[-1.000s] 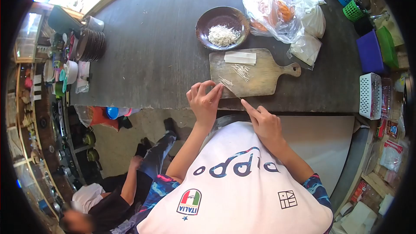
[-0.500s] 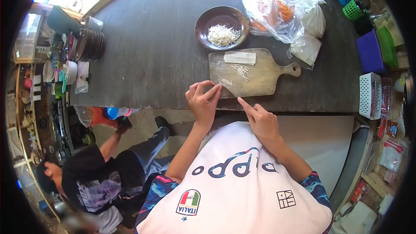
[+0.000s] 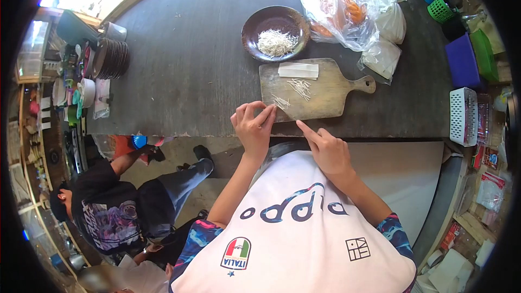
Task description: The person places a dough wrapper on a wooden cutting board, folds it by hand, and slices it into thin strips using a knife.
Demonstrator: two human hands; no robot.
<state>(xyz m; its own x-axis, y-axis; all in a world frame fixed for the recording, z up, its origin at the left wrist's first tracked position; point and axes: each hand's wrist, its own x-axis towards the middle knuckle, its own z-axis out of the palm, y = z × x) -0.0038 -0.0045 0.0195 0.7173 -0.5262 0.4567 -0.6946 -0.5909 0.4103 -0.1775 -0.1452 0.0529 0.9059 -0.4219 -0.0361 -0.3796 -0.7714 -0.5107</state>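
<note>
My left hand (image 3: 253,129) is at the front left corner of a wooden cutting board (image 3: 325,100), thumb and fingers pinched together on the end of some thin white strips (image 3: 280,101). By the board's front edge is my right hand (image 3: 329,152). Its index finger stretches toward the board and the other fingers are curled; whatever they hold is hidden. A small pile of cut white sticks (image 3: 300,89) lies mid-board, behind it a flat white slab (image 3: 298,70). More white shreds (image 3: 277,42) are heaped in a brown bowl (image 3: 251,27) behind the board.
Plastic bags with orange items (image 3: 347,13) stand behind the board on the dark table (image 3: 184,76). Stacked dark plates (image 3: 111,59) are at the table's left end. Baskets, including a white one (image 3: 463,116), line the right. Another person (image 3: 108,211) is low at the left.
The view has shifted slightly, and both hands stay in nearly the same place on and beside the board. At the left, the other person's arm and body have moved.
</note>
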